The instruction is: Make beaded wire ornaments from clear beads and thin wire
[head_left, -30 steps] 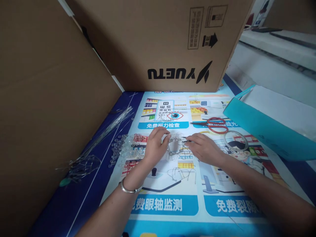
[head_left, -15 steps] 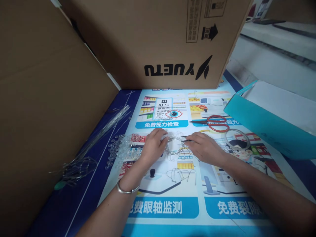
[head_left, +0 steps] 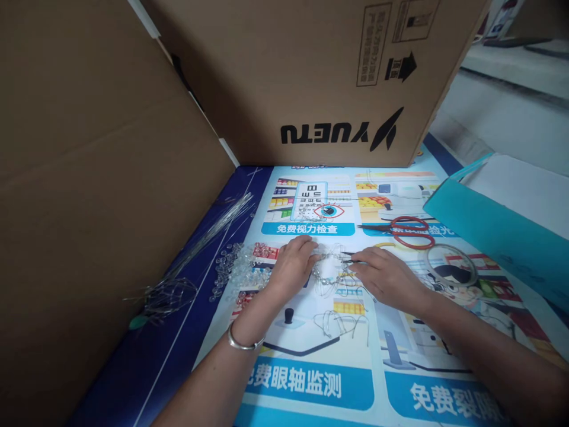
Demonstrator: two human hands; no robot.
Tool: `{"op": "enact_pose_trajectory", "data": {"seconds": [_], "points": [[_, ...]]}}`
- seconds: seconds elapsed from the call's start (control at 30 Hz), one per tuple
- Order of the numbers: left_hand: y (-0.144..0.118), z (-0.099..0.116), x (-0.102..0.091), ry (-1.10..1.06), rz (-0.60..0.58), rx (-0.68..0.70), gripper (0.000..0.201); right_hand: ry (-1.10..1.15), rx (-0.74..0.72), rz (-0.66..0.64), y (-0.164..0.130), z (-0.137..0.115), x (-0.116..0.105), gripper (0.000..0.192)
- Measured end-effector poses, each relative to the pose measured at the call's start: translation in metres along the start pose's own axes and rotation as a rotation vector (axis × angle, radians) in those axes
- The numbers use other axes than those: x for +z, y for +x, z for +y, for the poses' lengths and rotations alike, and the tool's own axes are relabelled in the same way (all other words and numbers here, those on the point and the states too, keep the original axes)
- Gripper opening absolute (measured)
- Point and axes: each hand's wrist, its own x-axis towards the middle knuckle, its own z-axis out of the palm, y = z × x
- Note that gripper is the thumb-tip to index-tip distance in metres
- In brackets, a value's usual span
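Pinching the beaded wire piece (head_left: 326, 274) on the printed mat (head_left: 311, 356) with my left hand (head_left: 291, 267), my right hand (head_left: 384, 276) closed on thin pliers (head_left: 351, 257) at it. I judge it part-done: clear bead pile (head_left: 242, 270) and wire bundle (head_left: 208, 228) remain.

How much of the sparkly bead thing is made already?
Done: a short run of clear beads on thin wire lies between the hands. In hand: the left hand steadies it while the right hand works it with a thin dark tool. Left: a big pile of loose clear beads, a bundle of straight wires and some bent wire pieces lie unused.
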Motion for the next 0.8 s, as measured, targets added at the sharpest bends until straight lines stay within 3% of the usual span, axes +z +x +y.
{"op": "enact_pose_trajectory", "data": {"seconds": [0.8], "points": [[-0.0018,0.0043,-0.0067,0.151,-0.125,0.031,0.034,-0.023,0.054,-0.11,0.002,-0.0036,-0.0046,0.023]]}}
